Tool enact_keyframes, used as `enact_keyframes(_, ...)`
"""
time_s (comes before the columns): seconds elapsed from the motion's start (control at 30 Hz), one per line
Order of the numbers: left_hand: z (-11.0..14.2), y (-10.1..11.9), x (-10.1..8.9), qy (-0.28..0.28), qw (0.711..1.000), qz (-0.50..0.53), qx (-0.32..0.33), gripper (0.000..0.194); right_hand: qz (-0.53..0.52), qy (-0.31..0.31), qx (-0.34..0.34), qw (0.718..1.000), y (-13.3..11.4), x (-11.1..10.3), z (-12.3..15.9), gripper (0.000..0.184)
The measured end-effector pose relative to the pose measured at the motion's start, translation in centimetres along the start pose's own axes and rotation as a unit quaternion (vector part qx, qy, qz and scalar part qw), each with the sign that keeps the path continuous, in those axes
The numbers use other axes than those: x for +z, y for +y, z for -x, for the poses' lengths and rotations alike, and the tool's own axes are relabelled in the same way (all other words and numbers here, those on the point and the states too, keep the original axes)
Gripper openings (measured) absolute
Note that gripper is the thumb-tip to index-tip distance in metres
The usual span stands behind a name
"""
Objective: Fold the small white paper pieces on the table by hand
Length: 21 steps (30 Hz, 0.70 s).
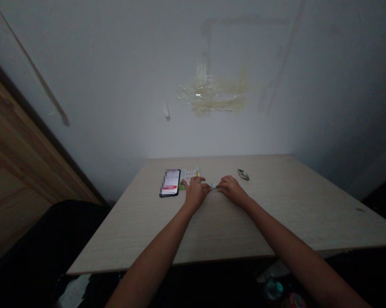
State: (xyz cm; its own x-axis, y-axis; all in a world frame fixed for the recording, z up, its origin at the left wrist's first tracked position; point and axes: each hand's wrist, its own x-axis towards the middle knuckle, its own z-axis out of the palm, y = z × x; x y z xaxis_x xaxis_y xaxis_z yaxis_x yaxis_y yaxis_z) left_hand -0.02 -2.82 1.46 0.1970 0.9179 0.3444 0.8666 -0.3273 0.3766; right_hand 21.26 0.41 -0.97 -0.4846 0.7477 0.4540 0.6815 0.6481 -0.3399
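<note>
Between my two hands is a small folded piece of paper (213, 186), pale green-blue, low on the tabletop. My left hand (195, 191) pinches its left end, the fingers partly covering a printed sheet (189, 173) behind. My right hand (231, 188) is closed on the right end of the same piece. Most of the paper is hidden by my fingertips. Left of my left hand lies a phone (170, 183) with its screen lit. Beyond my right hand rests a small folded paper shape (243, 174) with pointed ends.
The pale wooden table (231, 231) stands against a grey-white wall (116, 85) with peeling clear tape (212, 96). A dark chair-like shape (51, 231) is at the left, by a wooden door or panel (26, 141). Below the front edge is a bottle-like object (273, 289).
</note>
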Motion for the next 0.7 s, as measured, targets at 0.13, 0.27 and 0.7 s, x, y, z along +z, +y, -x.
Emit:
enact_keyframes(0.13, 0.0, 0.1, -0.1, -0.007, 1.0, 0.004, -0.004, 0.014, 0.011, 0.019, 0.037, 0.999, -0.1, 0.0, 0.0, 0.015)
enact_keyframes(0.27, 0.0, 0.1, 0.0, 0.011, 1.0, 0.016, -0.02, 0.013, 0.005, 0.031, 0.067, 0.997, -0.5, 0.1, -0.1, 0.017)
enact_keyframes(0.7, -0.8, 0.3, 0.5, 0.018, 0.996, 0.022, -0.08, 0.012, 0.007, 0.056, 0.161, 0.985, 0.2, 1.5, -0.4, 0.022)
